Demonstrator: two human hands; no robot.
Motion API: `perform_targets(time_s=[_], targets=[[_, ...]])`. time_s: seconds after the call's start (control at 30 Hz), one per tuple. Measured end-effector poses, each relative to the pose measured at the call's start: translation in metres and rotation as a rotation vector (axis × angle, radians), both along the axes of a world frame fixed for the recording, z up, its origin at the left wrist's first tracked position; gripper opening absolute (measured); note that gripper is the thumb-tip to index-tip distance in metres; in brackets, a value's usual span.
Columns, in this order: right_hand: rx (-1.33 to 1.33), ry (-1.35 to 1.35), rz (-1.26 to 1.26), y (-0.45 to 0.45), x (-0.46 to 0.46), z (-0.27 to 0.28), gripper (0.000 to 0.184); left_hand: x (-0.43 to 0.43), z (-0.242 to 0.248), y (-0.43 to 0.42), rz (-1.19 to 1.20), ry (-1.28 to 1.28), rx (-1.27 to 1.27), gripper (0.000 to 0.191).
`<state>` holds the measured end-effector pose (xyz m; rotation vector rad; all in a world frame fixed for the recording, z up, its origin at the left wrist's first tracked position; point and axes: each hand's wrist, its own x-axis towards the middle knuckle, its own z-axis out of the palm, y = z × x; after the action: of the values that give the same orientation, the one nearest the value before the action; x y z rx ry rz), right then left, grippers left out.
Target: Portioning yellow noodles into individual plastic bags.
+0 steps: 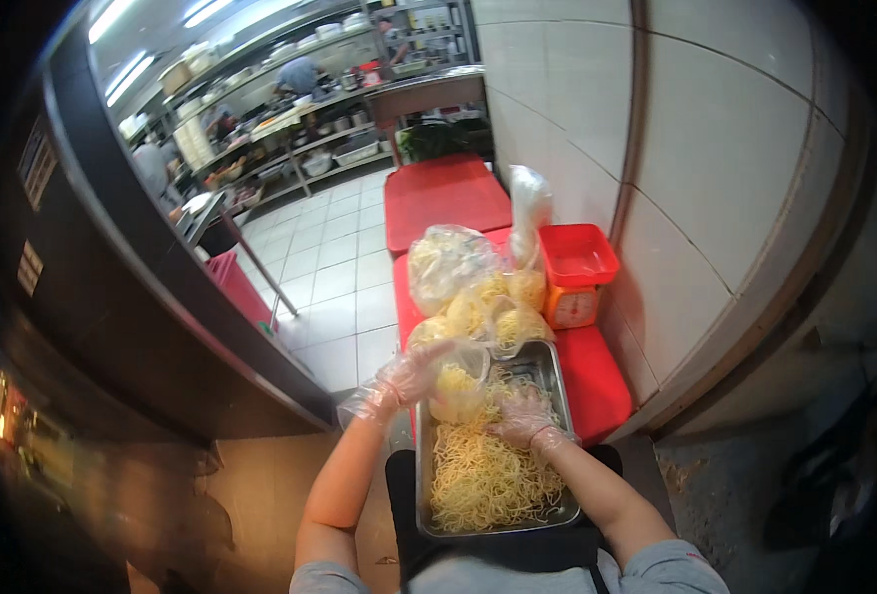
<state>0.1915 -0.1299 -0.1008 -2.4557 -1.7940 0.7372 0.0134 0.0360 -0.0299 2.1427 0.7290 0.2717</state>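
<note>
A metal tray (pixel 425 475) lies before me, spread with yellow noodles (pixel 494 475). My left hand (pixel 408 375), in a clear plastic glove, grips the rim of a clear plastic bag (pixel 459 401) over the tray's left side. Some noodles sit inside that bag. My right hand (pixel 525 417), gloved as well, is down among the noodles near the tray's right wall, its fingertips partly hidden by strands; whether it grasps any is unclear. Just beyond the tray stand several bags of noodles (pixel 509 327).
A large bag (pixel 449 267) lies behind the noodle bags. An orange dial scale (pixel 573 306) carries a red basket (pixel 578 254) by the tiled wall (pixel 713 148). Red stools (pixel 446 197) support these things. People (pixel 301 78) work by kitchen shelves beyond the doorway; a pink bin (pixel 241 286) stands left.
</note>
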Motion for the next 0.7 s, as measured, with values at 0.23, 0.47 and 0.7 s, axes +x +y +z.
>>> perform_targets(time_s=[0.23,0.47,0.7], targets=[[0.104,0.043,0.058,-0.002,-0.001,-0.001,0.082,0.088,0.194,-0.013,-0.020,-0.279,-0.111,0.059],[0.125,0.057,0.052,-0.005,0.002,-0.009,0.083,0.214,0.217,0.024,-0.015,-0.574,-0.467,0.056],[0.251,0.098,0.061,-0.009,-0.003,-0.003,0.070,0.279,0.126,0.044,-0.008,-0.503,0.100,0.067]])
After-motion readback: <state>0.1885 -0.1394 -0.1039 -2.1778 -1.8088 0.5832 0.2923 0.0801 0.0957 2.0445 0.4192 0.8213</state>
